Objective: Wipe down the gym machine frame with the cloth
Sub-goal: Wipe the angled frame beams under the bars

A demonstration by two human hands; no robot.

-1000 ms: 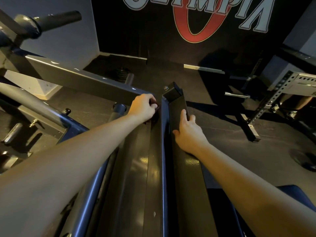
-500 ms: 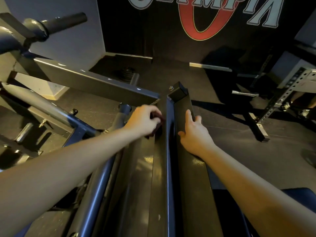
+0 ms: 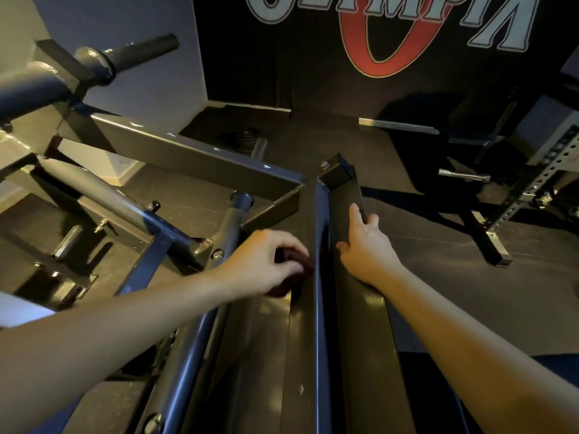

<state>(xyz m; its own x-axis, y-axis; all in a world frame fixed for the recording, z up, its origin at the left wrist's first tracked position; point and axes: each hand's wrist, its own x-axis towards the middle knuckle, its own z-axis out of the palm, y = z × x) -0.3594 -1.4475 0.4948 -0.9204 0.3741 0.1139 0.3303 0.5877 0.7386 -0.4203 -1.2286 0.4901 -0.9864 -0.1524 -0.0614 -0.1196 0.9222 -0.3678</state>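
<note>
We record the left hand (image 3: 266, 261) clenched round a dark, bunched cloth (image 3: 305, 264). The hand holds it against the gym machine frame (image 3: 263, 355), just left of the narrow blue rail (image 3: 319, 339) that runs down the middle. Most of the cloth is hidden under the curled fingers, and the hand is slightly blurred.

The right hand (image 3: 365, 245) lies released on the top face of the right beam (image 3: 363, 355). Its forefinger is stretched straight along the beam and its thumb is spread toward the inner edge. The outer fingers drop over the far edge, and we cannot tell how far they wrap. This hand holds no cloth.

The two hands sit near each other, with the blue rail between them. Both are short of the beam's capped end (image 3: 336, 172).

At upper left, a round weight peg (image 3: 141, 51) projects from the frame. A perforated rack upright (image 3: 539, 183) stands on the dark floor (image 3: 438, 245) at right. A red and white logo (image 3: 385, 32) marks the black wall.
</note>
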